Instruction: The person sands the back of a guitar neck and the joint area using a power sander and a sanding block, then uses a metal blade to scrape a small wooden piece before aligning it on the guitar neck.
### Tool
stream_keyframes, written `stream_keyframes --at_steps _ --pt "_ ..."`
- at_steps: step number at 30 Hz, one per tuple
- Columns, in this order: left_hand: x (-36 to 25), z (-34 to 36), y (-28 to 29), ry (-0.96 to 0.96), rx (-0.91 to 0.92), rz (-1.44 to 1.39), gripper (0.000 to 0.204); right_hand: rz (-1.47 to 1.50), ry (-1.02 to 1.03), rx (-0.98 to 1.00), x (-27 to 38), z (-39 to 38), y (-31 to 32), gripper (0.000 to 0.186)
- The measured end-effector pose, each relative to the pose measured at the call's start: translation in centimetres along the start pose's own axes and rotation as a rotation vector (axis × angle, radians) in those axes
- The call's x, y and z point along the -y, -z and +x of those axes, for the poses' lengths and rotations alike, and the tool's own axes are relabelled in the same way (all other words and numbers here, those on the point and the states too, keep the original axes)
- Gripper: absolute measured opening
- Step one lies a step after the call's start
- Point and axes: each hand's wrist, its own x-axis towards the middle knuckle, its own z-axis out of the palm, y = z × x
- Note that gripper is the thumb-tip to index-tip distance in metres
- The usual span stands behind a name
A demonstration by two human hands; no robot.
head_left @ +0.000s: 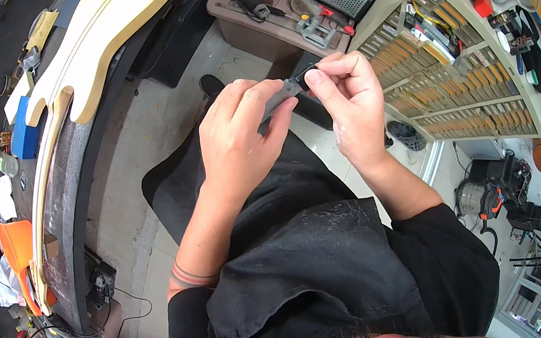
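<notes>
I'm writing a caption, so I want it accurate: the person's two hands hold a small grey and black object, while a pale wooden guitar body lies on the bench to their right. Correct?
One slip: the head view shows the pale wooden guitar body on the bench to the person's left. The left hand and right hand do hold the small grey and black object.

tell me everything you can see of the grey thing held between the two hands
The grey object is slim and elongated, with a fairly plain surface, perhaps plastic or metal; its exact kind is unclear. It is held in the air, slanting up to the right in the picture. The left hand grips it, hiding part of it. At its upper end sits a small black part, pinched by the right hand; whether it is attached cannot be told.
</notes>
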Motion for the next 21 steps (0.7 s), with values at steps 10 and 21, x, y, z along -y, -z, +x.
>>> stream_keyframes --at_steps 10,21 --pt "-0.5 0.2 0.2 0.023 0.006 0.01 0.03 -0.095 0.111 0.006 -0.1 0.6 0.9 0.015" --pt "-0.8 0.1 -0.1 0.096 0.03 -0.036 0.028 -0.01 -0.073 0.036 -0.6 0.2 0.3 0.016"
